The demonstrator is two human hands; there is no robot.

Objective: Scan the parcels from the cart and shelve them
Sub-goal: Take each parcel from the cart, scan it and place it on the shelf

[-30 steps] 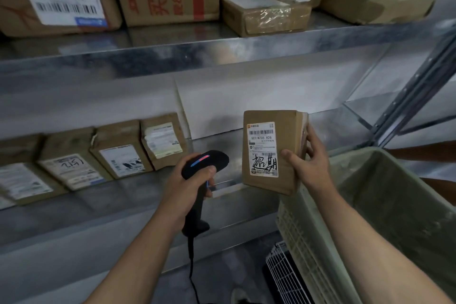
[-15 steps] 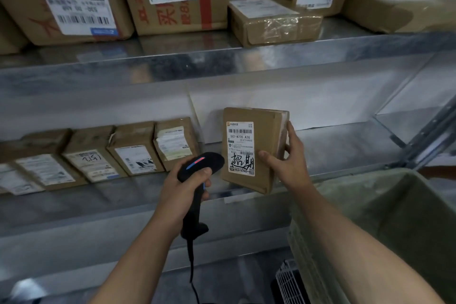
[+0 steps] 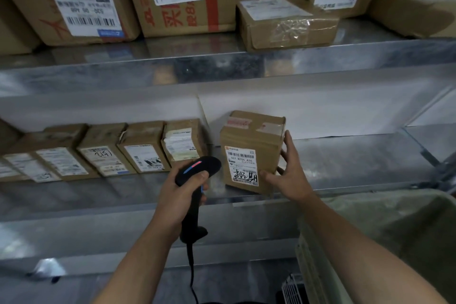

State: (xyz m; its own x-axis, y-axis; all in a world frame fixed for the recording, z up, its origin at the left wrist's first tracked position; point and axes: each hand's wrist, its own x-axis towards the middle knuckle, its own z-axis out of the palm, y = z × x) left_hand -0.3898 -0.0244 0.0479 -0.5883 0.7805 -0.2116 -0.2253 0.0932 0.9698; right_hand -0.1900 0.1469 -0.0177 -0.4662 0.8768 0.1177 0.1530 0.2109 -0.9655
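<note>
Cart (image 3: 370, 227): at the lower right and nearest the camera, a bin lined with pale green sheeting; its rim stands below the front edge of the middle shelf.
Left hand (image 3: 177, 195): grips a black scanner (image 3: 199, 168), with the fingers (image 3: 203, 197) wrapped tight round the handle; its head points toward the shelf, and a red and blue strip glows on top.
Cable (image 3: 191, 274): hangs straight down from the scanner's handle.
Right hand (image 3: 290, 177): holds the parcel at its lower right corner, with the thumb on the front face and the fingers spread up the right side.
Parcel (image 3: 249, 140): a brown carton standing upright on the middle shelf (image 3: 357, 163), near the front edge; its white label (image 3: 244, 168) faces the camera with a barcode and black handwriting.
Row of small parcels (image 3: 143, 148): on the same shelf, just left of the held one — leaning back, labels forward.
Upper shelf (image 3: 222, 64): carries large boxes (image 3: 177, 7) on the left and a flat taped box (image 3: 286, 22) right of centre, near the front edge.
</note>
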